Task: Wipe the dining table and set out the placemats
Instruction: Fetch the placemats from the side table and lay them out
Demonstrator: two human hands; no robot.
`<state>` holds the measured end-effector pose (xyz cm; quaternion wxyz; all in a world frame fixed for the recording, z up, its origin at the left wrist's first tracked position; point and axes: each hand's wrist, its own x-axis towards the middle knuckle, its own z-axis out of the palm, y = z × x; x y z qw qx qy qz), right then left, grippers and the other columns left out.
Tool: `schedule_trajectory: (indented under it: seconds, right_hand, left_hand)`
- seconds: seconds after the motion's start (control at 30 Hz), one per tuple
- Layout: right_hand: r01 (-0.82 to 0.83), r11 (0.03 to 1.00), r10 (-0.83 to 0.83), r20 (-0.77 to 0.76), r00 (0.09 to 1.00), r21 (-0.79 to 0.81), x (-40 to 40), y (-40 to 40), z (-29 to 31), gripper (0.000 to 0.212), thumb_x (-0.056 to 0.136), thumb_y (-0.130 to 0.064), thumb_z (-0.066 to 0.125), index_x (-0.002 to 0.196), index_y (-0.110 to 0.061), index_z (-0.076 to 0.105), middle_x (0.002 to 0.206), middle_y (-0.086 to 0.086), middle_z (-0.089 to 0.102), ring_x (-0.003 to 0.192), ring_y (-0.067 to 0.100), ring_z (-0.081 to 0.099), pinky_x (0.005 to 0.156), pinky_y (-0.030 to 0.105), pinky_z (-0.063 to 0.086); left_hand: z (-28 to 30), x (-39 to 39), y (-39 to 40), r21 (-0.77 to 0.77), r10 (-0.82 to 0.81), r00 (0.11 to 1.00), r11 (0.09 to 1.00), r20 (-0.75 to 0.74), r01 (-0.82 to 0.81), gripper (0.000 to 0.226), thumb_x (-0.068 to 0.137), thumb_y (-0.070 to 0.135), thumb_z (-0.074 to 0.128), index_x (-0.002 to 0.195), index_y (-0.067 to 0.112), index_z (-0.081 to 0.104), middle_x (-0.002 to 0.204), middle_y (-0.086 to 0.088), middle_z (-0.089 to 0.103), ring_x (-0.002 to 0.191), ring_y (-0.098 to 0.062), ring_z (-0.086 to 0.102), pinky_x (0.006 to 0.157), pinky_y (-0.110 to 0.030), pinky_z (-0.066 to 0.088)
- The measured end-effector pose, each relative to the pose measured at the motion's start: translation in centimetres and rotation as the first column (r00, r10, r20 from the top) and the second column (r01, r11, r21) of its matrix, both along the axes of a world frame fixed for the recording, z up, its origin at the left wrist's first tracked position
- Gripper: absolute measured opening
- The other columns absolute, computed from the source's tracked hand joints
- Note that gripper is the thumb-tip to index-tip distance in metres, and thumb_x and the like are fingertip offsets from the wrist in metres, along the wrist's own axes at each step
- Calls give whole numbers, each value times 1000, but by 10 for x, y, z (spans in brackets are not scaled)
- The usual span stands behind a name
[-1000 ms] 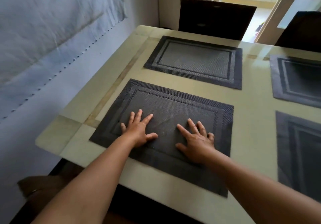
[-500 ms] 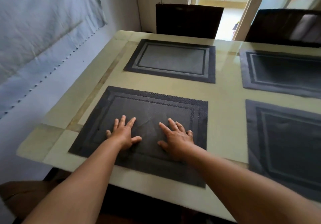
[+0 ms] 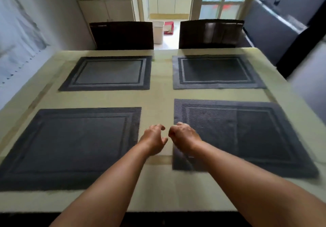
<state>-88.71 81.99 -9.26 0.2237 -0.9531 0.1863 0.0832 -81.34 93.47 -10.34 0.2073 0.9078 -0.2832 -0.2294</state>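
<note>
While hands (image 3: 167, 138) hover half-curled, empty, near placemats (image 3: 243, 138) flank them.

Beyond your table: seating and doorway.
You face two dark chairs (image 3: 121, 35) (image 3: 210, 33); between them, a pale bin (image 3: 158, 32) near a red item (image 3: 169, 28).

Two bare forearms are recorded, entering from the near edge of the head view, each uncovered along its whole visible length, with no sleeve, cuff or hem reaching the part shown. The left hand (image 3: 153, 139) and the right hand (image 3: 183, 136) are likewise ungloved, and the wrists directly behind them are seen plain, without band or strap. Fingers (image 3: 159, 127) are softened by motion blur, so nails and finer detail cannot be made out.
</note>
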Motion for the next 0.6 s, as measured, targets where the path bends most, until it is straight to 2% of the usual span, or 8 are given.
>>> schedule_trajectory:
  seconds: [0.03,0.1,0.13,0.2,0.3,0.43,0.6]
  right_hand:
    - [2,1000,-2,-30,1000,2,-13,-18,1,26,93,-24,50,118,-26,58,118,5,51,117,25,47,90,34,41]
    - [35,999,-36,-104,994,-3,-27,-42,-2,44,88,-25,59,131,-31,48,130,4,44,124,26,40,97,37,40]
    - [116,992,-121,-132,984,-38,-62,-86,0,54,87,-29,61,137,-34,40,139,3,37,129,26,34,101,39,37]
    - [177,979,-196,-211,958,-102,-81,-116,-6,68,88,-35,60,144,-40,23,154,3,18,140,29,18,109,48,26]
    - [282,953,-304,-339,890,-115,-137,-172,-16,74,91,-40,56,146,-47,6,159,2,-11,145,34,-8,111,60,9]
    - [279,960,-268,-406,874,-33,-179,-205,-32,71,92,-46,50,143,-53,2,156,-4,-24,143,33,-19,107,66,9]
    - [193,981,-190,-397,898,-33,-190,-209,-32,72,90,-47,53,142,-55,3,156,-7,-22,143,32,-18,107,65,12]
  left_hand:
    - [-3,-12,-17,17,-44,999,999,12,44,50,86,29,61,132,21,43,135,-7,47,123,-23,46,106,-35,38]
    - [-5,-24,-31,60,-130,991,990,14,129,62,84,29,63,139,23,35,144,-6,37,130,-24,40,108,-33,33]
    - [-7,-51,-74,87,-211,977,974,25,208,68,83,31,64,142,25,30,150,-6,29,135,-25,33,112,-34,29]
    - [-11,-60,-85,177,-269,963,949,32,259,75,84,39,61,146,31,20,158,-3,10,144,-24,14,116,-41,21]
    - [-24,-84,-115,290,-279,960,919,-1,268,71,88,47,51,146,37,11,158,-2,-8,146,-25,-5,116,-52,15]
    - [-30,-101,-129,347,-243,970,910,8,225,69,88,46,50,145,40,11,158,-4,-12,145,-28,-9,114,-56,15]
    - [-26,-121,-123,346,-167,986,924,-17,163,68,88,44,53,144,37,16,158,-6,-8,145,-31,-6,114,-56,17]
